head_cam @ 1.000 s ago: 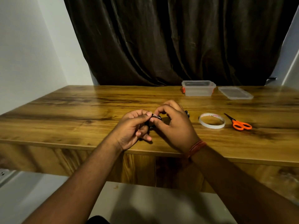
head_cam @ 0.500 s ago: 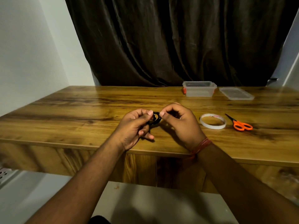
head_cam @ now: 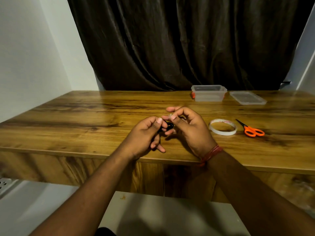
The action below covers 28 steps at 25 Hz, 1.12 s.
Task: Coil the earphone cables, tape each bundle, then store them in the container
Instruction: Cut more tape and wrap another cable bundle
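A small black coiled earphone bundle (head_cam: 169, 125) is held just above the wooden table (head_cam: 85, 120), in front of me. My left hand (head_cam: 144, 135) grips it between thumb and curled fingers. My right hand (head_cam: 189, 128) is close on the bundle's right, with thumb and forefinger raised and pinching what looks like a small clear strip of tape (head_cam: 170, 115). A lower finger of that hand touches the bundle. Most of the coil is hidden by my fingers. The open clear container (head_cam: 208, 95) stands at the back of the table.
The container's clear lid (head_cam: 247, 97) lies flat to its right. A roll of white tape (head_cam: 222, 126) and orange-handled scissors (head_cam: 252, 130) lie right of my right hand. A dark curtain hangs behind the table, and a white wall is on the left.
My right hand has lifted its thumb and forefinger up off the bundle and spread its fingers. The black coil now shows between the hands. My left hand keeps its grip.
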Motion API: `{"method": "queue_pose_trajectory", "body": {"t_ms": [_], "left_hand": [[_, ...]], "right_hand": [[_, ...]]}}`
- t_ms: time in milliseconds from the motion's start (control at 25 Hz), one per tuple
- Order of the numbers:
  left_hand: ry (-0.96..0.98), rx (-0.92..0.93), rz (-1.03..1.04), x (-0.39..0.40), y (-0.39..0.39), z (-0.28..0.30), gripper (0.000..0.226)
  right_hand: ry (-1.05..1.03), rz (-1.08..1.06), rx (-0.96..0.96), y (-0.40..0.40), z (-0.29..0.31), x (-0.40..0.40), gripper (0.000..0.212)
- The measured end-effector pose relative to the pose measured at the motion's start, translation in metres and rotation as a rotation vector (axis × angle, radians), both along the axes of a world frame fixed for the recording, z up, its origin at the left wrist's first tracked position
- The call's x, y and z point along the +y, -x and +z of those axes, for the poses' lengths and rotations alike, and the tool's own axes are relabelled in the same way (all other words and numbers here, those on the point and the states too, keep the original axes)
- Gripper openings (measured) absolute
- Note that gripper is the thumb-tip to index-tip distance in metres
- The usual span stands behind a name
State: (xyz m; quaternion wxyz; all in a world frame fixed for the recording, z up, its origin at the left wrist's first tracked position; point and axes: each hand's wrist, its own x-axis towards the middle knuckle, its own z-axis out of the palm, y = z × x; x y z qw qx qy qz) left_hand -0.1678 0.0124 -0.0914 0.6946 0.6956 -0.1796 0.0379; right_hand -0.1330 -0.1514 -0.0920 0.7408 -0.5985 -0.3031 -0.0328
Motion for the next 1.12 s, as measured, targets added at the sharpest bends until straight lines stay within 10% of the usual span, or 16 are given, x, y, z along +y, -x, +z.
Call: {"method": "queue_pose_trajectory", "body": {"t_ms": [360,1120], "left_hand": [[-0.368,-0.268,0.116,-0.006,0.011,0.001,0.025],[-0.319,-0.175,0.23,-0.001,0.005,-0.001,0.011]], "right_hand": [[0.163,-0.052,-0.073,0.004,0.001,0.003,0.011],[0.207,-0.17,-0.112,0.001,-0.001,0.005,0.012]]}}
